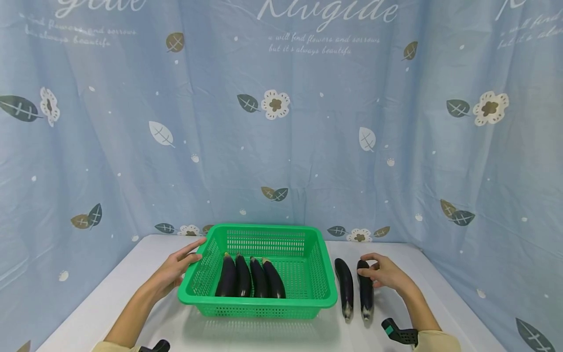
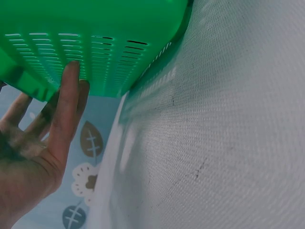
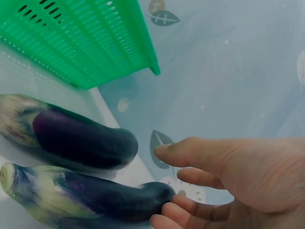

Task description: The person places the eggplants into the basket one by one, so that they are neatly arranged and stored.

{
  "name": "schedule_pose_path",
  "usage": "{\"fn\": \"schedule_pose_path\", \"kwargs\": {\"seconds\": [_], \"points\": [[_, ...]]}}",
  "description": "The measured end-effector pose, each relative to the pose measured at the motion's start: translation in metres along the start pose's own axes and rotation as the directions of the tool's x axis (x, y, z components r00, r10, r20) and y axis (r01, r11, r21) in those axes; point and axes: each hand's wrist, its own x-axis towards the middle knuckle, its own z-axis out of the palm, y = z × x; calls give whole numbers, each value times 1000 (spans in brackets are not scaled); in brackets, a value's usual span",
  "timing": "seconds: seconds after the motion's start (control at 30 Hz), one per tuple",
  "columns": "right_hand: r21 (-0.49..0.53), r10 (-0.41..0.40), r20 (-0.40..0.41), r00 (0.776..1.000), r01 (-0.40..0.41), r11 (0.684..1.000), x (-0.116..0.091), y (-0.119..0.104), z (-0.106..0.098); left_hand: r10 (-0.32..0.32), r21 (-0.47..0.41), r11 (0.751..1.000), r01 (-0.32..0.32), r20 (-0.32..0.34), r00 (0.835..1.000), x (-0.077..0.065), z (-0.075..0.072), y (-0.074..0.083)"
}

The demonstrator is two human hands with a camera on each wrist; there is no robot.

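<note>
My left hand (image 1: 169, 271) holds the left rim of a green plastic basket (image 1: 259, 301), with fingers over the rim and others against the outer wall. Inside the basket several dark eggplants (image 1: 243, 276) lie side by side, toward its left half. On the table right of the basket are two more eggplants, an inner one (image 1: 345, 286) and an outer one (image 1: 366, 296). My right hand (image 1: 387, 274) is at the far end of the outer eggplant. Its fingertips (image 3: 183, 205) touch that end in the right wrist view, while the thumb stands apart above it.
The white table (image 1: 162, 325) carries the basket and the loose eggplants. Behind it and along both sides hangs a blue curtain (image 1: 308, 146) with leaf and flower prints. A black wrist device (image 1: 398, 332) sits near the right sleeve.
</note>
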Motion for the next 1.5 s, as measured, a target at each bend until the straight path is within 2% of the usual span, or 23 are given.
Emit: {"fn": "schedule_pose_path", "kwargs": {"seconds": [0.37, 0.6, 0.77, 0.93, 1.23, 1.5], "points": [[-40, -33, -3, 999, 33, 999, 3, 11, 5, -8, 6, 1000, 8, -8, 1000, 1, 0, -1], [-53, 25, -3, 1000, -25, 998, 2, 13, 7, 4, 21, 1000, -4, -14, 1000, 1, 1, -1], [-32, 75, 48, 996, -74, 997, 0, 10, 7, 8, 20, 1000, -8, -11, 1000, 1, 0, -1], [1, 92, 86, 992, -92, 996, -1, 10, 8, 2, 18, 1000, -2, -13, 1000, 1, 0, -1], [48, 114, 92, 989, -119, 992, -2, 8, 12, -4, 49, 999, 6, -25, 1000, -1, 0, -1], [26, 126, 80, 989, -129, 991, 0, 9, 11, 3, 29, 1000, -3, -19, 1000, 0, 2, 0]]}}
